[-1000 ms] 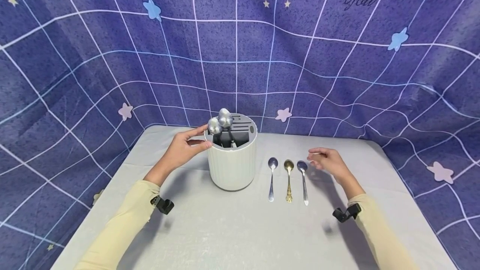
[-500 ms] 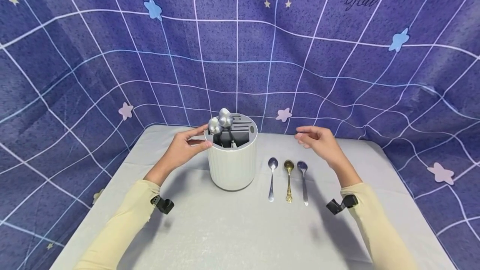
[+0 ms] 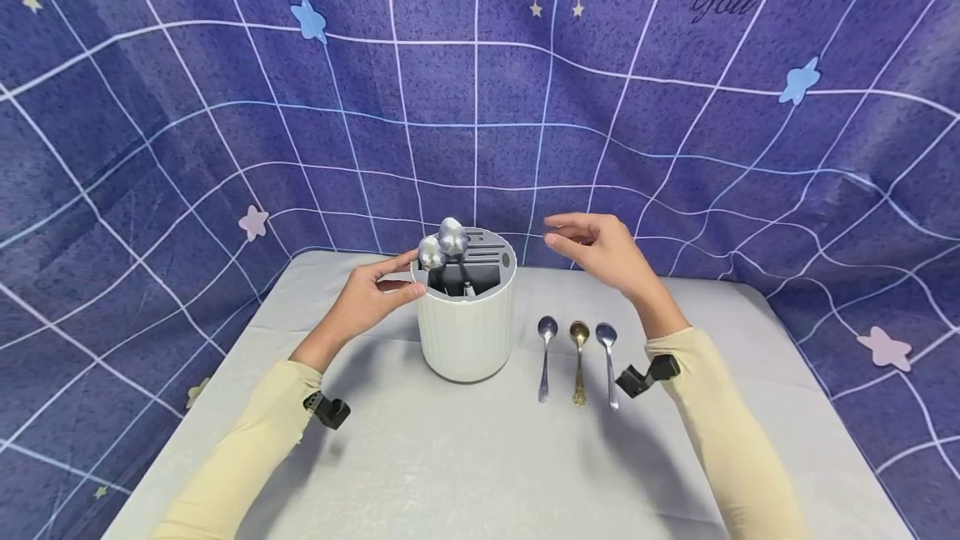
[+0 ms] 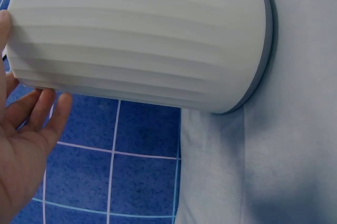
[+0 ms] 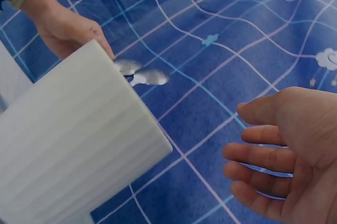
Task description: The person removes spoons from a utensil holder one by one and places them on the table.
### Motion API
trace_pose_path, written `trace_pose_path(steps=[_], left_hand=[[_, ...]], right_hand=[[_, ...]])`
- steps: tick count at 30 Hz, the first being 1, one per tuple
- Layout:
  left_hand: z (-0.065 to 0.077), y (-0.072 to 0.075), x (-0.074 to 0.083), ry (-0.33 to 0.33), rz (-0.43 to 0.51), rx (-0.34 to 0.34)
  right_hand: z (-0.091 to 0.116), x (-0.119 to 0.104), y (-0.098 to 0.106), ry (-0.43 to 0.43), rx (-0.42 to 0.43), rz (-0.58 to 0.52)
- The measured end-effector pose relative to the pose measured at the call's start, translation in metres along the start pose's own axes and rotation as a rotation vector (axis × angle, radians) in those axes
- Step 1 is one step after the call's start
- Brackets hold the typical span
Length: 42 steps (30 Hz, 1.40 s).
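White holder point(image 3: 467, 340): left hand's point(image 3: 367, 297) straightened thumb and forefinger touch rim
Standing spoons point(image 3: 452, 237): two, beside those fingertips
Right hand point(image 3: 597, 250): empty, fingers relaxed
Laid spoons point(image 3: 579, 363): three, below right fingers
Hazard: a knock could tip the holder

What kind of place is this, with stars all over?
Maybe a little filming corner: a starry blue backdrop hangs behind the cloth-covered table, and there's a small black camera at each wrist.
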State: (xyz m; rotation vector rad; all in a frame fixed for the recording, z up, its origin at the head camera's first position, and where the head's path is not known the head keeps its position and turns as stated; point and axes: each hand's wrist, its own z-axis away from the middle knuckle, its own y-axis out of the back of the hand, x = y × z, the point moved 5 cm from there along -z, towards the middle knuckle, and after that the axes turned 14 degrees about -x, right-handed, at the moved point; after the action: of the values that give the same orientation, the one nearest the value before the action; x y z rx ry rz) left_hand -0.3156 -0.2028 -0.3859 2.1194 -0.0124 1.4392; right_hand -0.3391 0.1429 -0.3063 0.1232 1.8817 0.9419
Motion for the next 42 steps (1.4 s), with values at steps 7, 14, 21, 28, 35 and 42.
trace_pose_path(steps=[7, 14, 21, 28, 35, 42], left_hand=[[-0.001, 0.001, 0.000, -0.002, 0.001, 0.002], [-0.002, 0.000, -0.001, -0.005, 0.011, -0.006], [-0.002, 0.001, 0.000, -0.013, 0.019, 0.001], [-0.001, 0.000, -0.003, -0.003, 0.024, -0.012], [-0.001, 0.001, -0.004, 0.000, 0.027, -0.011], [-0.001, 0.000, -0.002, 0.003, 0.021, -0.014]], right_hand=[[-0.030, -0.022, -0.014, 0.076, -0.027, 0.054], [-0.055, -0.029, -0.032, 0.115, -0.031, 0.059], [-0.072, -0.035, -0.051, 0.141, -0.053, 0.030], [-0.080, -0.036, -0.067, 0.133, -0.083, 0.007], [-0.082, -0.035, -0.075, 0.130, -0.101, -0.011], [-0.083, -0.036, -0.077, 0.144, -0.123, 0.014]])
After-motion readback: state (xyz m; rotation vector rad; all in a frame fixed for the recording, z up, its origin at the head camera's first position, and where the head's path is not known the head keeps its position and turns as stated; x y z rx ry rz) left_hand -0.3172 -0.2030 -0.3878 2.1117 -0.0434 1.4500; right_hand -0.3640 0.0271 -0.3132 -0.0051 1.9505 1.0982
